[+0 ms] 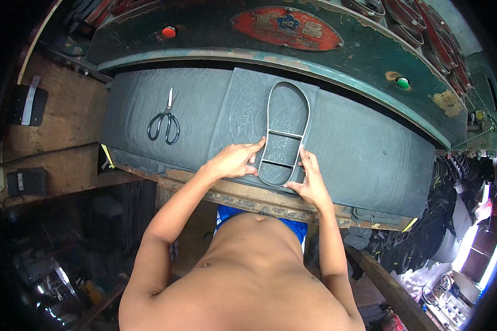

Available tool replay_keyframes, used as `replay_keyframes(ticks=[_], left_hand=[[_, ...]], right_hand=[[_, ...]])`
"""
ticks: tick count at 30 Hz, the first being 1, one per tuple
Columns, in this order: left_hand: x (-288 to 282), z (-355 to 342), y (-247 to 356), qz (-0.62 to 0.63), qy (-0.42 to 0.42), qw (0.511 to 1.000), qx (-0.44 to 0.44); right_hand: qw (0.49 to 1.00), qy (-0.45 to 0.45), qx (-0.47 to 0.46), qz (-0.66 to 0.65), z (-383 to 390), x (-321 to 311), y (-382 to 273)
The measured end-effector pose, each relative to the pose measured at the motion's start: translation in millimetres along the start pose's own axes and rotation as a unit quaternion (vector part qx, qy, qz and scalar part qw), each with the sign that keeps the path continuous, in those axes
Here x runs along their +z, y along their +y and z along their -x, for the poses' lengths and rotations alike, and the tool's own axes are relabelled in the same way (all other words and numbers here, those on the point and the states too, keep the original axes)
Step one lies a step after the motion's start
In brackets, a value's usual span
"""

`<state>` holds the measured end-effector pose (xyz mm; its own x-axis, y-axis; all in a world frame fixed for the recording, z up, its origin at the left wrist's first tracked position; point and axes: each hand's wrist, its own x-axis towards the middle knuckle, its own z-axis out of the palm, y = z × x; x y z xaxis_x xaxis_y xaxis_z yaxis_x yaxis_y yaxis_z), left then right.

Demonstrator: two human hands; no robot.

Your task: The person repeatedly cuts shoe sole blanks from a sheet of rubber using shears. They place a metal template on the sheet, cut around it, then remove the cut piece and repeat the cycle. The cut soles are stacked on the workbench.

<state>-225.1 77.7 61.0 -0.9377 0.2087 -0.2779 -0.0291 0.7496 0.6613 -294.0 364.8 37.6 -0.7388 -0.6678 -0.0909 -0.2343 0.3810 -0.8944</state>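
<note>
A sole-shaped metal cutting die [283,133] with two crossbars lies on a dark grey patterned sheet [233,121], its wide round end away from me. My left hand [239,159] holds the die's left side near the lower half, thumb and fingers at its edge. My right hand [310,177] grips the lower right side, thumb at the bottom curve and fingers along the outer edge. Black-handled scissors [164,124] lie to the left, blades pointing away from me.
Behind the grey bed [373,149] runs a green machine beam [201,38] with red [169,32] and green [402,83] buttons. More metal dies [400,25] sit above. A wooden side surface [66,150] is left. Dark scrap material [447,204] is piled right.
</note>
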Motion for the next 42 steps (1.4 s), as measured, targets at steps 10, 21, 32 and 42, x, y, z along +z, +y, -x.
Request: replay_keyframes(ticks=[10,21,32,42], left_hand=[[-17,-2,5,0.1,-0.057,0.993,-0.022],[-202,6,150,-0.232,0.289,0.911,0.18],[-372,-52,235,-0.285,0.473,0.796,0.249],[-369,-59,226,-0.305,0.46,0.799,0.241]], right_hand=[[0.998,-0.013,-0.02,-0.052,-6,-9,8],[0.912,0.273,-0.013,-0.304,-12,25,40],[0.898,0.277,0.013,-0.342,-16,20,41],[0.892,0.276,0.023,-0.357,-18,21,42]])
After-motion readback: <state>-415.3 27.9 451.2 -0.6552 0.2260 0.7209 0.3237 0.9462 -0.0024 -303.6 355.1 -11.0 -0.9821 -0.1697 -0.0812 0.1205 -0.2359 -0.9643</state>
